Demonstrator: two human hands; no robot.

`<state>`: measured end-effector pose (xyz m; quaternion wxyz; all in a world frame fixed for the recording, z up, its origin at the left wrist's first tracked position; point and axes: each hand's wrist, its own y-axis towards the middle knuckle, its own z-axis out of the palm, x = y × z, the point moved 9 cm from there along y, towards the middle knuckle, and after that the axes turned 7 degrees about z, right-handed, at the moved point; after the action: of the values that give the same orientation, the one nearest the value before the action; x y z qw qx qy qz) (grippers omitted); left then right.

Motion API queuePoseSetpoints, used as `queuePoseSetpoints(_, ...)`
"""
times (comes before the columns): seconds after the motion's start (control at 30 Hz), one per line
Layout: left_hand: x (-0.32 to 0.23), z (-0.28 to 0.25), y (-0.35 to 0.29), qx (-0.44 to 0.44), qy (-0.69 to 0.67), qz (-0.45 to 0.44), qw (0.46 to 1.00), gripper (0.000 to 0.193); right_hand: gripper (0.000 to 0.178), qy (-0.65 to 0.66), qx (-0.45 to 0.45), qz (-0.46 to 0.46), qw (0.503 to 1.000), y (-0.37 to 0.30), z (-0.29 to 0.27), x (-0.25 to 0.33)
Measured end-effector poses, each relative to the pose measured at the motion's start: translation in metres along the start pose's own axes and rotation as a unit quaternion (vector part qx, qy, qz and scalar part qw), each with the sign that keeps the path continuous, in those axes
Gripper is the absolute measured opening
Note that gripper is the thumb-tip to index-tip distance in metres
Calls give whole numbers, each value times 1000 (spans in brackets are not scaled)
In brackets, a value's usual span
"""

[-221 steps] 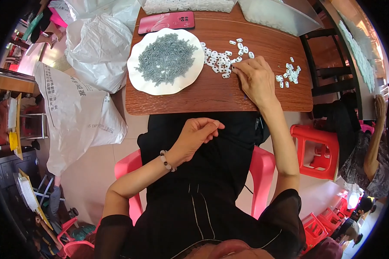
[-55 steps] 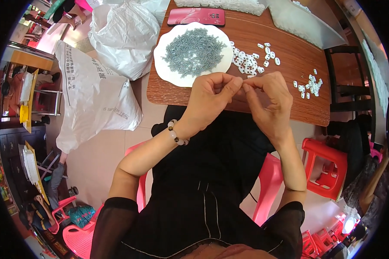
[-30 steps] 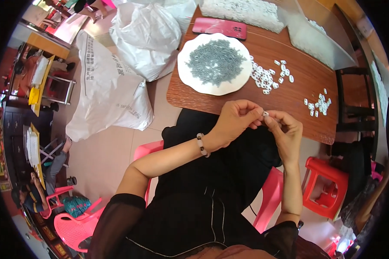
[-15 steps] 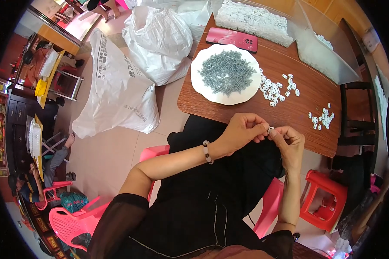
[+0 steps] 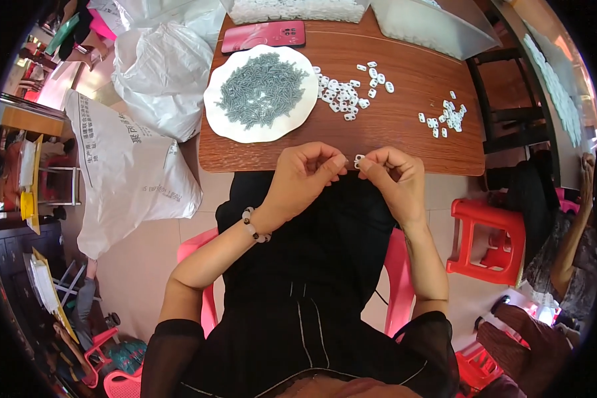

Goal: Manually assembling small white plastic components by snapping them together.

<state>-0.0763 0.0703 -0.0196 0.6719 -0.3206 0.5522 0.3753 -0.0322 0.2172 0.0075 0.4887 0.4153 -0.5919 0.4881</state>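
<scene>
Between my right hand's thumb and forefinger is a small white plastic piece with dark holes. Facing it, a short gap away, my left hand is closed in a pinch; whatever its fingertips hold is too small to make out. Both hands are just off the table's near edge, above my lap. Beyond the left hand, a white wavy-rimmed plate bears a heap of small grey screw-like pins. Similar white pieces lie loose beside the plate, and another scatter lies farther right.
A pink phone lies behind the plate on the brown wooden table. Clear bins of white pieces stand along the far side. White sacks are on the floor at left, a red stool at right. Other people sit nearby.
The head view has turned, so the table now appears farther left and higher. My hands have drawn slightly apart, and the white piece in the right fingers shows more clearly.
</scene>
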Motion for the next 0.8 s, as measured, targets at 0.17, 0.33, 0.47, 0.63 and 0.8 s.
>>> queuePoseSetpoints(0.17, -1, 0, -1, 6, 19, 9, 1000, 16, 9, -37, 8, -17, 999, -1, 1, 0)
queuePoseSetpoints(0.33, -4, 2, -1, 11, 32, 10, 999, 15, 10, -61, 1, -19, 998, -1, 2, -1)
queuePoseSetpoints(0.47, -5, 2, -2, 13, 34, 18, 999, 13, 10, -64, 1, -21, 998, 0, 4, -4)
queuePoseSetpoints(0.63, -5, 2, -1, 13, 41, 25, 999, 13, 11, -89, -6, -12, 996, -1, 4, -3)
queuePoseSetpoints(0.8, -9, 2, -1, 5, 73, 31, 997, 10, 12, -103, -11, -24, 994, -1, 4, -4)
